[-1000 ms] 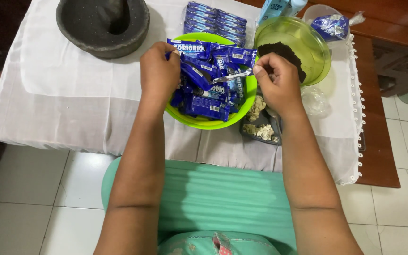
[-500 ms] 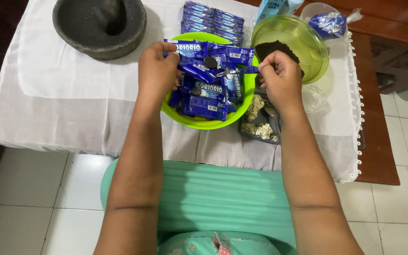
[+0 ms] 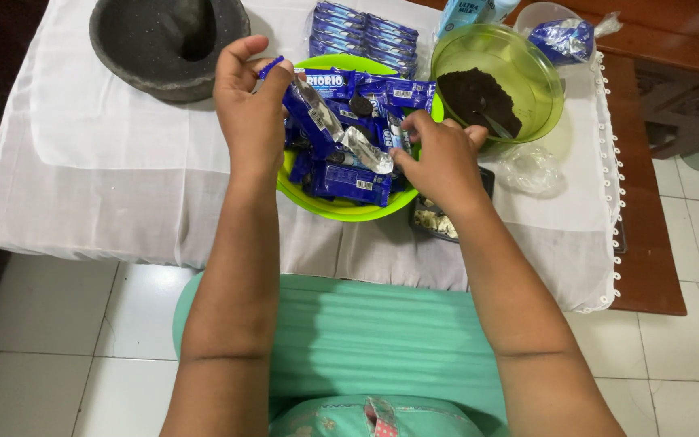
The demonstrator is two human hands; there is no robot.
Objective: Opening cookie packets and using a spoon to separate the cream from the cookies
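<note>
We are sitting at a table draped with a white cloth (image 3: 115, 162), and our left hand (image 3: 251, 121) is closing around a blue wrapper (image 3: 311, 109) that is torn open, its silver inside showing, and holding it just above the lime green bowl (image 3: 341, 209). Our right hand (image 3: 440, 162) is pinching the other end of that same wrapper, where the silver lining (image 3: 366, 148) is spreading open. The bowl is holding a heap of more blue packets (image 3: 349, 184), and a dark round biscuit (image 3: 361, 105) is lying among them.

Just beside it on the right, a clear green bowl (image 3: 544, 81) is holding dark crumbs (image 3: 475, 95). A small dark tray (image 3: 438, 222) with pale bits is peeking out under our right wrist. A stone mortar (image 3: 167, 44) is sitting well apart at the far left, a stack of unopened blue packets (image 3: 364, 36) is lying behind the lime bowl, and a crumpled clear bag (image 3: 531, 168) is resting near the cloth's right edge.
</note>
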